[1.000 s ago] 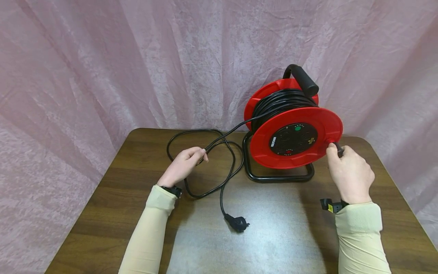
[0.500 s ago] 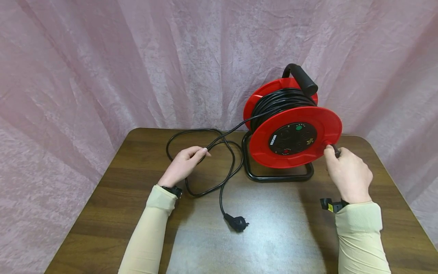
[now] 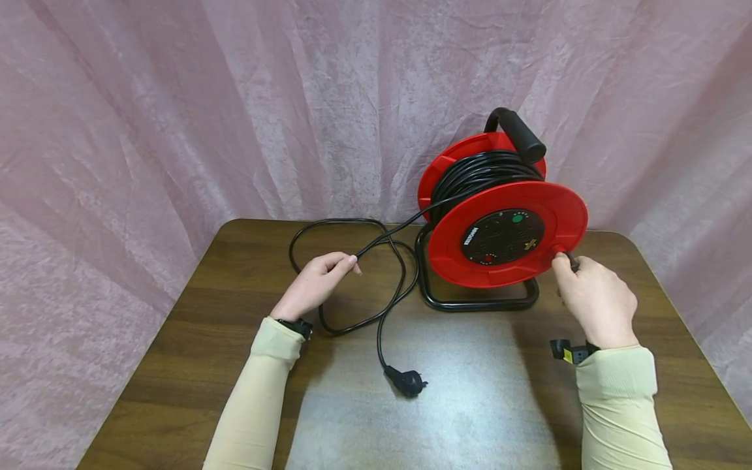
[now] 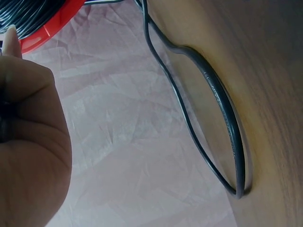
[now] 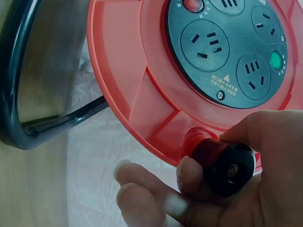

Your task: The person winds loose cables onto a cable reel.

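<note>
A red cable reel [image 3: 564, 209] wound with black cable [image 3: 487, 168] stands on its black tubular frame at the back right of the table. My right hand [image 3: 599, 297] grips the black crank knob [image 5: 225, 165] at the lower right of the reel's disc, thumb and index finger around it. To the left, my left hand [image 3: 320, 277] pinches the loose cable [image 3: 384, 234] between thumb and fingers, and from there the cable runs up to the drum. The rest of it lies in loops on the table, ending in a black plug [image 3: 407, 382] toward the front.
The wooden table [image 3: 176, 352] has a shiny reflection down its middle. Behind it hangs a pink velvety curtain [image 3: 329, 111]. A black carrying handle [image 3: 519, 136] rises over the reel, and the frame's base [image 3: 478, 305] rests on the tabletop.
The reel's disc has turned slightly, its socket panel tilting clockwise. My right hand has moved a little left and down with the knob. The left hand has barely moved.
</note>
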{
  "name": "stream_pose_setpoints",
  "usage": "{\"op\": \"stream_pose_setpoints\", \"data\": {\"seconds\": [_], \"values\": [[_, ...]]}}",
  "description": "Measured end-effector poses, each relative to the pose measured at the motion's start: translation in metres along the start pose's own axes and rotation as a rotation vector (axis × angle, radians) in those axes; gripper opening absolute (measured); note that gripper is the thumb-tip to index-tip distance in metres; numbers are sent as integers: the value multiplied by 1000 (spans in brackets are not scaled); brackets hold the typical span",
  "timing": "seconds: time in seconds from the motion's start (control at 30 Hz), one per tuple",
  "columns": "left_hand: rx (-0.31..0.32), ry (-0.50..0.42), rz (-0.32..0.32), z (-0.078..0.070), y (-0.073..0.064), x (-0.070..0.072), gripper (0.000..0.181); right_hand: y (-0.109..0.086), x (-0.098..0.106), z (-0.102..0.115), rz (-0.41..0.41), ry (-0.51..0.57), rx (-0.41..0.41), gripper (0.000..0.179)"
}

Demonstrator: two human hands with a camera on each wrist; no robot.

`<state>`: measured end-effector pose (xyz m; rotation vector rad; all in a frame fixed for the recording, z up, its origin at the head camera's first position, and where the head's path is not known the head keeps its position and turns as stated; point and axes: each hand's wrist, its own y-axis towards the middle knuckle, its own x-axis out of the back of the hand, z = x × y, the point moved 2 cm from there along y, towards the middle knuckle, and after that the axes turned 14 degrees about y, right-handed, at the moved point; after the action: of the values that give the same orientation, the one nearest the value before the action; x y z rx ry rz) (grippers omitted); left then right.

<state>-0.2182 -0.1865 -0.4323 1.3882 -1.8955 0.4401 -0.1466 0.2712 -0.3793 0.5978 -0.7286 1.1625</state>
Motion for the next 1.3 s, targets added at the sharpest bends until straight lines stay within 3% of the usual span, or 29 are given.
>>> {"op": "stream_pose_setpoints", "data": {"seconds": [0.53,0.8,1.1,1.2,1.3], "values": [[31,-53,-12,5,0,1,40,-1,-2,1,28,-2,-2,66],[122,-61,-23,6,-2,5,49,0,-6,-1,16,-9,9,68],[72,7,-28,5,-1,7,48,-1,-4,1,9,-10,23,68],[71,-29,-8,5,-3,6,47,-2,-5,1,15,-10,18,67],[85,-127,28,6,-7,2,49,-3,-7,1,34,-6,9,67]]}}
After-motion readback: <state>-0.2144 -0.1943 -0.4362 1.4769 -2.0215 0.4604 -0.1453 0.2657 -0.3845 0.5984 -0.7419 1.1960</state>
